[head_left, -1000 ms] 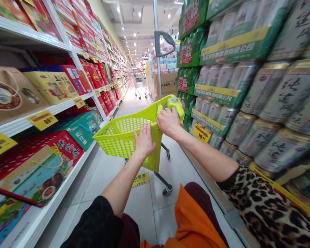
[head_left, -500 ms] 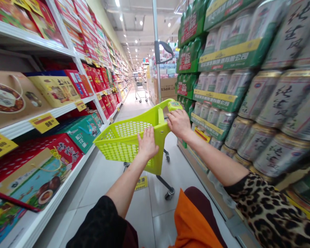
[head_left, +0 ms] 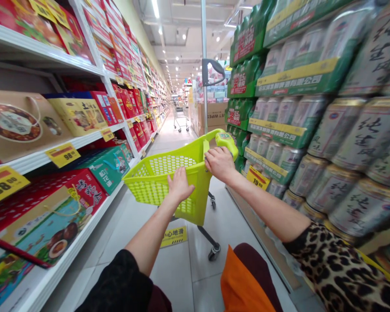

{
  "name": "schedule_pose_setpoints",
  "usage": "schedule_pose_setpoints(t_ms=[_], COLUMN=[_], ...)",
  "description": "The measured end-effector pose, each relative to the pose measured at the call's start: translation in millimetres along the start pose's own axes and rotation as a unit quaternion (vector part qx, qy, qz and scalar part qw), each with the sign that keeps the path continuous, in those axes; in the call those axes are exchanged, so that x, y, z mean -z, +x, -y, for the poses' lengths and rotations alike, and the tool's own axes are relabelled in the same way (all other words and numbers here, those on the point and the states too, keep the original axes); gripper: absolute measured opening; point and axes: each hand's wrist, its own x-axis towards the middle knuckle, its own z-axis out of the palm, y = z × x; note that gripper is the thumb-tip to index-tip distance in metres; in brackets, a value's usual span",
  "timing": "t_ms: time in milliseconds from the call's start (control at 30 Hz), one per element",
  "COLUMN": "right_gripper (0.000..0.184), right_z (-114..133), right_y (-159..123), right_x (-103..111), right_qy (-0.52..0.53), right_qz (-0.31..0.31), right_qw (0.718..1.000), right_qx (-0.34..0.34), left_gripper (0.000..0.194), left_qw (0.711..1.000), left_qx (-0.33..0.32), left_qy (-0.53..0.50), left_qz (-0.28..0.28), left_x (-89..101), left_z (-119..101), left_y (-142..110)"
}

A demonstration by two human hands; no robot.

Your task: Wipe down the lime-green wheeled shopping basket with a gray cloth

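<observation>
Left hand, right hand on lime-green basket cart

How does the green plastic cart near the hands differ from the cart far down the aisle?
The lime-green plastic cart has a perforated basket, while the far cart looks like silver wire. The near cart is under the left hand and right hand, but no hands show on the far cart. Both stand on wheels on the tiled aisle floor.
</observation>
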Motion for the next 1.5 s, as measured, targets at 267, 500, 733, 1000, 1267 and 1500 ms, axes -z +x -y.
schedule_pose_setpoints(t_ms=[267, 500, 733, 1000, 1267, 1500], right_gripper=[0.032, 0.032, 0.036, 0.039, 0.036, 0.029], right_z=[3.4, -18.2, 9.6, -5.5, -20.1, -55.6], right_y=[-0.5, -2.7, -10.2, -14.4, -21.1, -19.6], right_x=[-22.4, -11.1, -29.6, -20.7, -19.1, -1.5], right_qy=[-0.038, -0.032, -0.024, -0.019, -0.028, -0.025], right_qz=[0.002, -0.017, -0.029, -0.052, -0.048, -0.057], right_qw=[0.999, 0.999, 0.999, 0.998, 0.998, 0.991], right_qx=[0.031, 0.000, 0.013, -0.028, -0.025, -0.118], left_gripper=[0.084, 0.082, 0.083, 0.080, 0.082, 0.083], left_qw=[0.999, 0.996, 0.995, 0.994, 0.995, 0.994], left_qx=[0.024, 0.006, 0.005, 0.002, -0.006, -0.017], left_qy=[0.041, 0.084, 0.096, 0.100, 0.098, 0.104], left_qz=[0.017, 0.035, 0.036, 0.031, 0.010, 0.018], left_x=[-14.2, -9.3, -9.6, -10.4, -15.9, -16.5], left_z=[-2.1, -5.0, -13.7, -16.0, -19.2, -18.2], left_y=[4.0, 0.6, -3.5, -7.1, -8.7, -8.4])
